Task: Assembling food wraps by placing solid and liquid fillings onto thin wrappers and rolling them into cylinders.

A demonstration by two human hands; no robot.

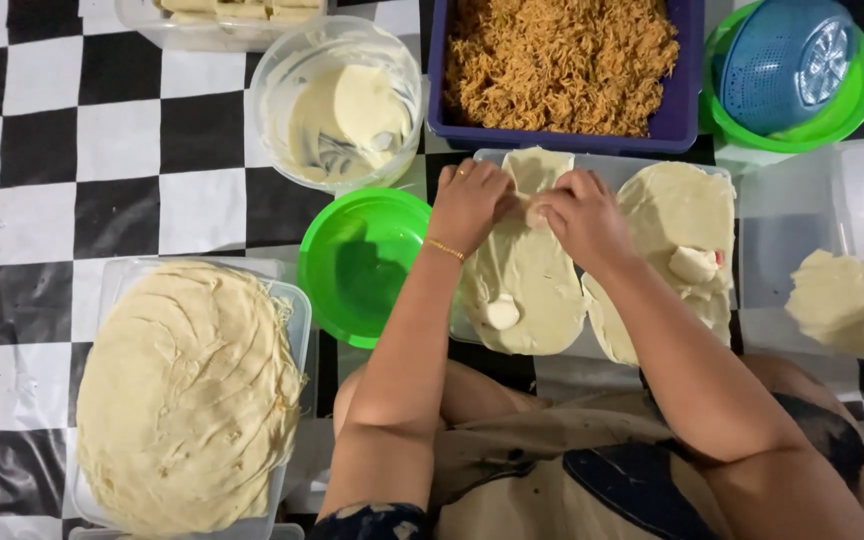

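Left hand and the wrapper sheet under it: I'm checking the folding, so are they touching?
Touching. The head view shows the left hand with fingers pressed on the top edge of the wrapper sheet, beside the right hand.

Both forearms reach forward; left hand [468,203] and right hand [582,218] meet, fingertips pinched together between them.
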